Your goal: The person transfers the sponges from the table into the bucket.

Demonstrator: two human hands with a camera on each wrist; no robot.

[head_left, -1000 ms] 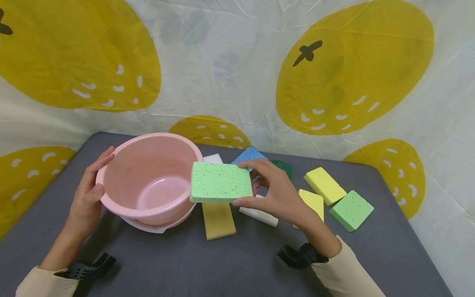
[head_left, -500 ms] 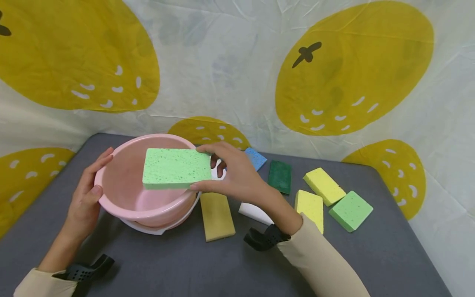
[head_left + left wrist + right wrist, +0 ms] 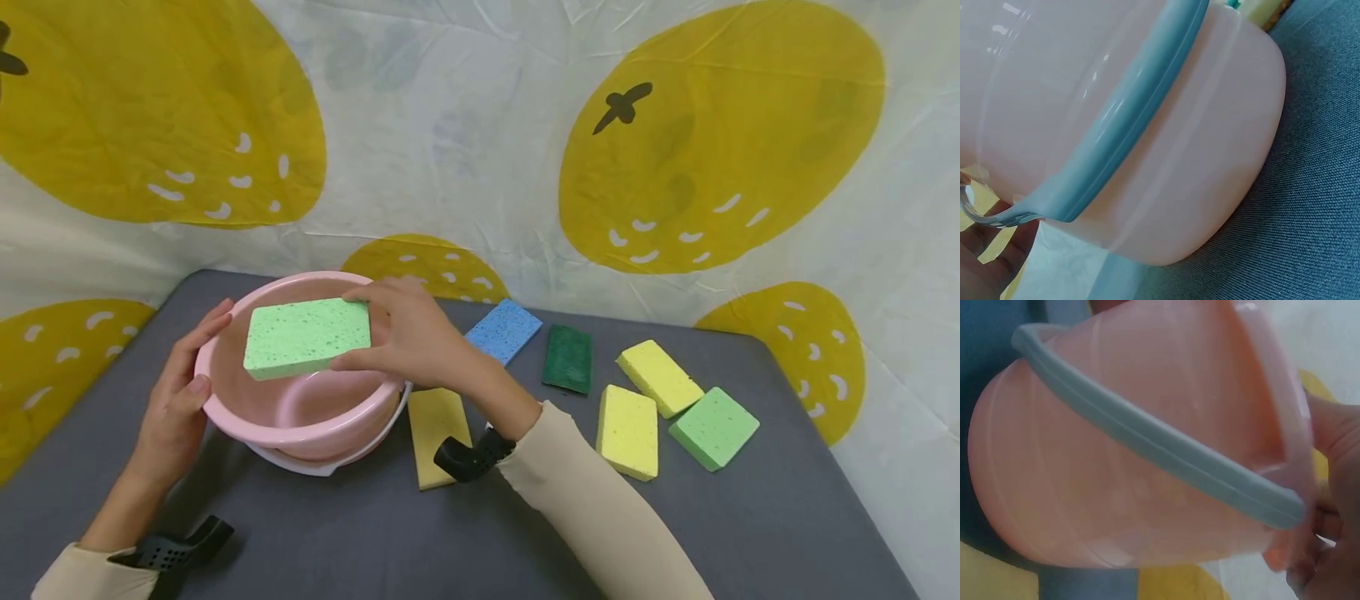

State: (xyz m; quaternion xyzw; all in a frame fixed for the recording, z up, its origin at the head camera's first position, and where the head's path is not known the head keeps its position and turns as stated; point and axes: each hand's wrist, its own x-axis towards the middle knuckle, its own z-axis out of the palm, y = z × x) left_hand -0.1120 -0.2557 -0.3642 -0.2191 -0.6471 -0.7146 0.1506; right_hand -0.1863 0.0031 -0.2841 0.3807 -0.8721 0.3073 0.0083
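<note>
One green sponge (image 3: pixel 307 337), pinched by fingers of the right hand (image 3: pixel 420 333), sticks out longways leftward, over the pink bucket (image 3: pixel 300 435) the left hand (image 3: pixel 171 400) holds.

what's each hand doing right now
Left hand: gripping the rim of the pink bucket.
Right hand: holding a light green sponge between thumb and fingers.

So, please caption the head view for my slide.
Left hand holds a pink bucket, right hand a green sponge at its opening.
</note>
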